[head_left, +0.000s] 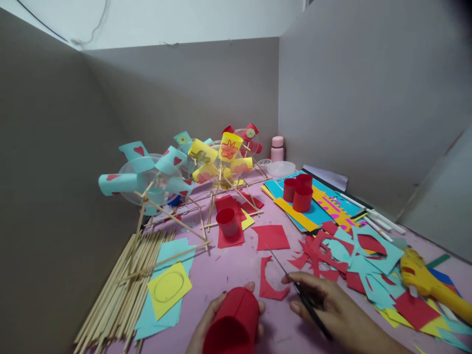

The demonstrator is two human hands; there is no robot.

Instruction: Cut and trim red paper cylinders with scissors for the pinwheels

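At the near edge of the desk, I have the left hand curled around a red paper tube, its open end tilted toward my camera. Just to its right, I have the right hand closed on a thin black-handled tool, its point angled toward the far edge; whether that tip touches anything I cannot tell. Between the hands and a red sheet, I see a red offcut with a curved bite. Farther back, a second tube stands on stacked red paper, while three more tubes sit together on a blue picture sheet toward the far right corner. Along the left edge I see wooden sticks, beside a yellow square bearing a drawn oval. By the right edge, a yellow glue gun lies next to paper scraps.
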